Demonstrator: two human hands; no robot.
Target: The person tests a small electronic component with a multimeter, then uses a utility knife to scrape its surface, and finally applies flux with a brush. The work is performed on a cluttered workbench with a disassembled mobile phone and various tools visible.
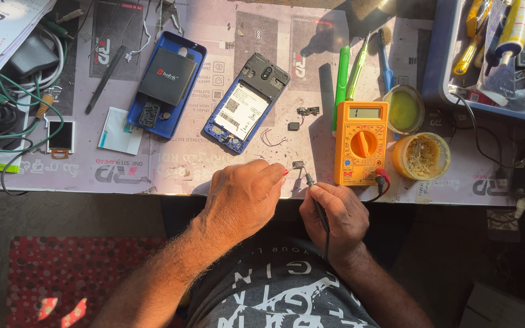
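Both hands sit at the near edge of the bench, just above a grey printed shirt; left hand (244, 197) is curled shut, fingertips pinching a red probe tip (285, 173) that points at a tiny dark component (298, 164) on the mat; right hand (335, 215) is closed around a black probe (317, 203), its tip touching or just beside the same component, cannot tell which; black lead runs back under the right wrist. Just right of the component stands an orange multimeter (361, 143), upright rectangle, grey display at its far end, round dial in the middle, red plug at its near right corner. Right of it, two round open tins: yellow-green paste (404, 109) farther, brownish wire-like wad (422, 156) nearer. Far left of the meter, green pen-shaped tool (341, 79) and a blue-handled brush (386, 58). Mid-bench, an opened blue phone (247, 109), tilted, with a white rectangular label bearing a square code; left of it a blue back cover (165, 85) with a black battery lying on it, red-and-white marking. Small white-framed screen (61, 136) and a white packet (120, 131) at left; green and white cables far left; blue tray (442, 73) of tools far right; pale mat (214, 164) printed with grey rectangular panels.
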